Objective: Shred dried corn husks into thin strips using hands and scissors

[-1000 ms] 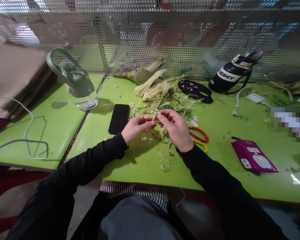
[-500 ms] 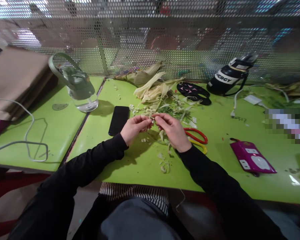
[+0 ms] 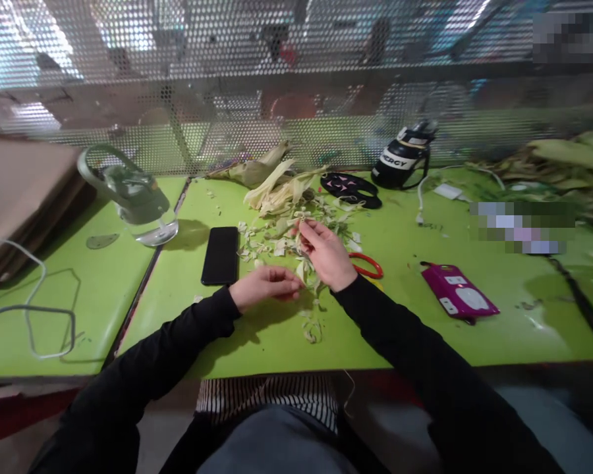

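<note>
My left hand (image 3: 264,284) rests low on the green table (image 3: 405,329), its fingers closed in a pinch toward pale husk scraps (image 3: 310,327). My right hand (image 3: 326,253) sits just beyond it, fingers curled round a strip of corn husk (image 3: 302,268) that hangs down from it. Whole husks (image 3: 277,184) are piled farther back, with several cut bits (image 3: 264,240) scattered in front of them.
A black phone (image 3: 221,255) lies left of my hands. Red-handled scissors (image 3: 366,265) lie right of my right hand, then a magenta power strip (image 3: 458,299). A clear jug with green lid (image 3: 138,201), a black bottle (image 3: 401,158) and a perforated metal screen (image 3: 296,99) stand behind.
My hands have parted: the left dropped toward the table edge, the right stayed up with the husk. The camera tilted up and swung right.
</note>
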Demonstrator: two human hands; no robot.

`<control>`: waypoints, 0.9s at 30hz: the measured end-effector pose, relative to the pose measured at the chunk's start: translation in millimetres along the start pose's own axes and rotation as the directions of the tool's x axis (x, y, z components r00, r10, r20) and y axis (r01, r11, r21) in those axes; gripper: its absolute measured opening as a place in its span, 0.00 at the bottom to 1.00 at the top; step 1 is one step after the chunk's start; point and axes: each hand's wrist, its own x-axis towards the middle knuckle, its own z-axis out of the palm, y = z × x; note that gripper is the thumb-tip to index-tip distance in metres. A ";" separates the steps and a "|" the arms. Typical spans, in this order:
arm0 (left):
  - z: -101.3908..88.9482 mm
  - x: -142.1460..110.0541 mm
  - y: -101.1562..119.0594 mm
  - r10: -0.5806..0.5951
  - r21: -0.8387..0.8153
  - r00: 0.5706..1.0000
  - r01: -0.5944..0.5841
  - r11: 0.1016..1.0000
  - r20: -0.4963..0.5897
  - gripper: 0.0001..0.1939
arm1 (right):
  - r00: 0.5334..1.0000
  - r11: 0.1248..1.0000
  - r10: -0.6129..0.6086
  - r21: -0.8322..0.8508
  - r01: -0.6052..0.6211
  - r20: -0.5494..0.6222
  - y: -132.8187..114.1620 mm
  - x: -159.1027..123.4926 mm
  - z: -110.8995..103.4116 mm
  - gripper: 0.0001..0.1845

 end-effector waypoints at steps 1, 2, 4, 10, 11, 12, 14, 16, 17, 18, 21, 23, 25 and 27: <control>0.4 -1.4 0.5 -0.039 0.024 0.998 0.038 0.999 0.042 0.21 | 1.000 1.000 0.005 -0.006 -0.005 -0.008 -2.4 4.8 -4.2 0.18; 0.6 -2.5 1.2 -0.062 0.045 0.996 0.059 0.997 0.066 0.20 | 1.000 1.000 0.007 -0.015 -0.007 -0.017 -4.9 9.8 -8.7 0.19; 0.3 -3.9 3.5 -0.067 0.070 0.996 0.063 0.996 0.058 0.20 | 0.999 0.999 0.007 -0.040 -0.009 -0.045 -10.1 19.4 -18.2 0.19; -7.2 -5.0 14.6 -0.001 0.156 1.000 0.003 0.988 -0.012 0.22 | 0.986 0.988 -0.057 -0.154 0.033 -0.154 -22.9 37.0 -44.7 0.21; -8.7 -5.3 14.8 0.000 0.170 1.000 0.002 0.985 -0.011 0.23 | 0.983 0.984 -0.070 -0.174 0.040 -0.172 -24.8 38.9 -49.5 0.21; -9.9 -5.7 13.8 0.000 0.182 1.000 0.001 0.983 -0.008 0.23 | 0.979 0.980 -0.080 -0.194 0.043 -0.186 -26.9 41.1 -54.7 0.21; -11.4 -7.0 8.4 0.003 0.197 1.000 -0.003 0.980 0.001 0.24 | 0.974 0.973 -0.088 -0.227 0.039 -0.211 -32.0 47.0 -66.8 0.21; -11.7 -8.7 -0.5 0.014 0.201 1.000 -0.014 0.980 0.004 0.25 | 0.967 0.967 -0.088 -0.254 0.026 -0.239 -38.9 55.9 -81.1 0.20; -11.7 -9.6 -5.4 0.015 0.205 1.000 -0.016 0.979 0.008 0.25 | 0.962 0.963 -0.088 -0.268 0.016 -0.259 -43.0 61.5 -88.9 0.20; -11.6 -10.4 -10.3 0.010 0.216 1.000 -0.013 0.976 0.015 0.24 | 0.956 0.959 -0.085 -0.283 0.003 -0.280 -47.3 67.6 -96.8 0.20; -12.7 -11.1 -22.0 -0.005 0.288 0.999 -0.004 0.958 0.031 0.23 | 0.939 0.944 -0.080 -0.328 -0.037 -0.334 -58.6 86.5 -117.9 0.17; -14.6 -10.0 -27.4 0.002 0.337 0.999 -0.015 0.942 0.038 0.22 | 0.933 0.926 -0.069 -0.370 -0.071 -0.352 -61.3 97.4 -126.7 0.14; -16.7 -8.4 -31.5 0.014 0.372 0.999 -0.029 0.928 0.044 0.21 | 0.936 0.898 -0.038 -0.423 -0.121 -0.349 -58.0 106.4 -129.7 0.14; -18.0 -7.4 -34.2 0.022 0.401 0.999 -0.036 0.915 0.039 0.21 | 0.944 0.857 0.013 -0.482 -0.180 -0.329 -49.3 114.2 -127.4 0.16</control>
